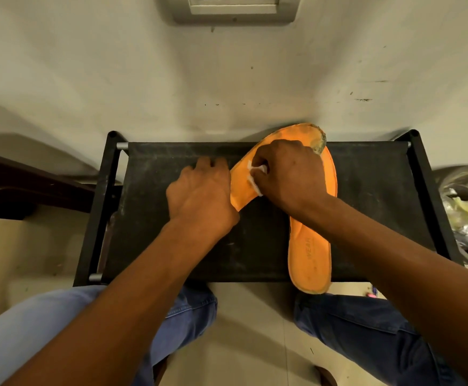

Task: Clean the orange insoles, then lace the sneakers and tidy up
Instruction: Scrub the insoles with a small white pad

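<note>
Right grip (288,174) pinches white wipe (255,179); two orange insoles (310,252), seemingly overlapping

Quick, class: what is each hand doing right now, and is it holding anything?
Left hand: fingers flat, pressing down the edge of one orange insole.
Right hand: fingers curled round a white wipe, pressed on that insole.

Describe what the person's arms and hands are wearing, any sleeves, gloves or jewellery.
Both forearms are bare, with no sleeve in view. The left hand and right hand wear no gloves; no rings, watch or bracelet show. Blue jeans cover the legs.
</note>
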